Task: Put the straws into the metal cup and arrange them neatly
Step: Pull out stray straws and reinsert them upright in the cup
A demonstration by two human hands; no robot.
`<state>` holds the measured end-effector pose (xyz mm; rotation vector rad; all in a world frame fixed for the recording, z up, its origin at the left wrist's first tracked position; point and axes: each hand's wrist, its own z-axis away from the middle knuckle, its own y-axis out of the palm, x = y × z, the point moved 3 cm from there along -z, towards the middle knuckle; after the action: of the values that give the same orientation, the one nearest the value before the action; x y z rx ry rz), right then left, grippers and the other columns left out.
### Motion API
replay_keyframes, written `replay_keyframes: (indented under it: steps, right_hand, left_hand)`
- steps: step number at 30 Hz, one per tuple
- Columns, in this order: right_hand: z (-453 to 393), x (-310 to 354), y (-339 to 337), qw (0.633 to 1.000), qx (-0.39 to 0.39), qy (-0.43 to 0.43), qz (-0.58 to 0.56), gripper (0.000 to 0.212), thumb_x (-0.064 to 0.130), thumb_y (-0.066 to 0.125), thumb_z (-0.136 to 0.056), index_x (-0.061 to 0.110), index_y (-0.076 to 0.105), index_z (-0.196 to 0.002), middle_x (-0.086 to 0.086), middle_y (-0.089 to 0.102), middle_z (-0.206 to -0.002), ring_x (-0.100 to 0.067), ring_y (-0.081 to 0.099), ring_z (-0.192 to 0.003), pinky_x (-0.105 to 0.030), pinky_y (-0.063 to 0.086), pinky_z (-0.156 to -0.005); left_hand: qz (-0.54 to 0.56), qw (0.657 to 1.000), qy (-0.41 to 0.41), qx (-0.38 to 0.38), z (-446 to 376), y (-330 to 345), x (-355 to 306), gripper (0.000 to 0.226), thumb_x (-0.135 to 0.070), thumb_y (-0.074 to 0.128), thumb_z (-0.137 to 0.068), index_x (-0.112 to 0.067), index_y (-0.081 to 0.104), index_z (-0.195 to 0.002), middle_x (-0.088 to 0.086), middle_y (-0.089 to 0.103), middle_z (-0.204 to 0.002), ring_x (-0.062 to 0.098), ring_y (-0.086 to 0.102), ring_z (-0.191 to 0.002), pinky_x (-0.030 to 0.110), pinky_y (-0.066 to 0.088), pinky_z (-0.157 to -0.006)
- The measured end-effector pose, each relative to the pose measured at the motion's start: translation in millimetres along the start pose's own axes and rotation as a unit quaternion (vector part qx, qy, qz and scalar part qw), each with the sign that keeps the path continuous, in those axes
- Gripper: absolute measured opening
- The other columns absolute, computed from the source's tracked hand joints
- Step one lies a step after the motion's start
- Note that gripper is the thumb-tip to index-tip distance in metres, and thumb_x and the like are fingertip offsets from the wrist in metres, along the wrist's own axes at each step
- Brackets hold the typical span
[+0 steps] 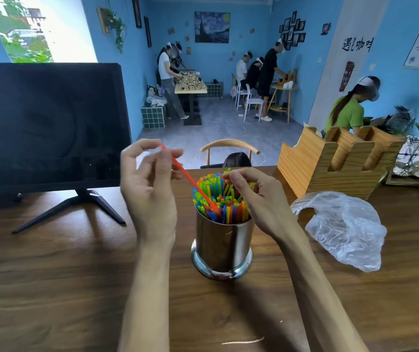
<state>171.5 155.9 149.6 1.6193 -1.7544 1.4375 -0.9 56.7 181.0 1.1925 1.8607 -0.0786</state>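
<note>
Head view, left fingers [164, 154] pinching orange straw [190, 179]

The metal cup [223, 246] is seen as polished, mirror-bright steel. The straws [218, 196] are of smooth, bright plastic. A dark, grained wooden table [63, 262], a crinkled clear plastic bag [343, 229] and a pale matt wooden holder [330, 158] are shown.

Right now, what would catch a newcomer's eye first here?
A metal cup mid-table, crammed with bright straws. The left hand pinches an orange straw slanting into it; the right hand fingers the tips. A crumpled plastic bag lies right.
</note>
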Motion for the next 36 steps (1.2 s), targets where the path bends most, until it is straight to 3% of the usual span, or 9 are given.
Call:
replay_keyframes:
  steps: [5,10,13,16,18,20,23,28,36]
  right_hand:
    - [6,11,5,0.994,0.062,-0.017,-0.085,0.038,0.046,0.044,-0.104,0.024,0.074,-0.110,0.013,0.074,-0.098,-0.006,0.066,-0.105,-0.033,0.051,-0.097]
    - [4,16,-2,0.982,0.025,-0.026,-0.187,0.024,0.028,0.058,-0.099,0.010,0.070,-0.109,-0.003,0.071,-0.076,-0.010,0.065,-0.074,-0.016,0.049,-0.072]
    - [0,14,-17,0.933,-0.061,0.002,-0.353,0.011,0.022,0.064,-0.092,0.012,0.066,-0.096,-0.006,0.074,-0.077,-0.016,0.067,-0.066,-0.021,0.049,-0.060]
    - [-3,11,-35,0.887,-0.124,0.016,-0.445,0.007,0.022,0.064,-0.090,0.016,0.062,-0.090,-0.002,0.070,-0.069,-0.013,0.067,-0.060,-0.018,0.045,-0.051]
    - [-6,12,-42,0.887,-0.157,-0.001,-0.435,0.010,0.026,0.066,-0.087,0.016,0.065,-0.087,0.002,0.065,-0.065,-0.010,0.060,-0.055,-0.018,0.042,-0.050]
    - [-10,16,-45,0.898,-0.188,-0.025,-0.396,0.011,0.029,0.069,-0.087,0.018,0.070,-0.087,0.005,0.067,-0.074,-0.009,0.057,-0.059,-0.021,0.044,-0.056]
    - [-14,20,-48,0.906,-0.222,-0.035,-0.358,0.010,0.023,0.063,-0.097,0.016,0.070,-0.099,0.002,0.070,-0.088,-0.016,0.070,-0.075,-0.022,0.054,-0.063]
    - [-15,28,-44,0.940,-0.224,-0.079,-0.243,0.022,0.015,0.060,-0.102,0.011,0.066,-0.122,0.006,0.071,-0.081,-0.018,0.074,-0.074,-0.022,0.052,-0.057]
    - [-10,33,-45,0.920,-0.274,-0.113,-0.255,0.022,0.018,0.059,-0.103,0.015,0.065,-0.124,0.007,0.069,-0.075,-0.028,0.064,-0.068,-0.022,0.045,-0.051]
  left_hand:
    - [0.082,0.987,-0.024,-0.134,-6,-5,-1,0.014,-0.016,0.057,-0.104,-0.019,0.064,-0.115,0.005,0.075,-0.100,0.023,0.067,-0.099,0.029,0.055,-0.079]
    - [0.078,0.984,-0.081,-0.142,-1,-5,13,0.005,-0.014,0.062,-0.101,-0.017,0.063,-0.105,0.004,0.077,-0.095,0.016,0.068,-0.083,0.027,0.056,-0.076]
    - [0.041,0.986,-0.145,-0.068,2,-10,29,0.006,-0.011,0.070,-0.093,-0.017,0.068,-0.094,0.003,0.078,-0.086,0.017,0.070,-0.081,0.031,0.056,-0.080]
    - [-0.084,0.977,-0.166,0.107,5,-11,35,0.009,-0.014,0.078,-0.083,-0.022,0.075,-0.079,0.002,0.077,-0.079,0.015,0.072,-0.082,0.029,0.055,-0.079]
    - [-0.160,0.955,-0.156,0.197,9,-8,33,0.006,-0.018,0.081,-0.080,-0.019,0.077,-0.078,-0.002,0.076,-0.076,0.010,0.069,-0.071,0.023,0.053,-0.068]
    - [-0.231,0.930,-0.139,0.248,12,-5,33,0.006,-0.026,0.084,-0.079,-0.024,0.079,-0.079,-0.005,0.074,-0.075,0.018,0.062,-0.068,0.031,0.050,-0.062]
    - [-0.281,0.908,-0.127,0.285,13,-10,37,0.010,-0.035,0.086,-0.077,-0.034,0.079,-0.083,-0.013,0.069,-0.077,0.009,0.052,-0.067,0.024,0.044,-0.061]
    - [-0.338,0.869,-0.114,0.342,15,-15,36,0.032,-0.032,0.095,-0.064,-0.035,0.074,-0.087,-0.015,0.066,-0.087,0.011,0.057,-0.076,0.020,0.048,-0.066]
    - [-0.350,0.884,-0.075,0.302,16,-12,36,0.019,-0.028,0.093,-0.068,-0.033,0.079,-0.080,-0.018,0.067,-0.075,0.012,0.058,-0.067,0.032,0.052,-0.062]
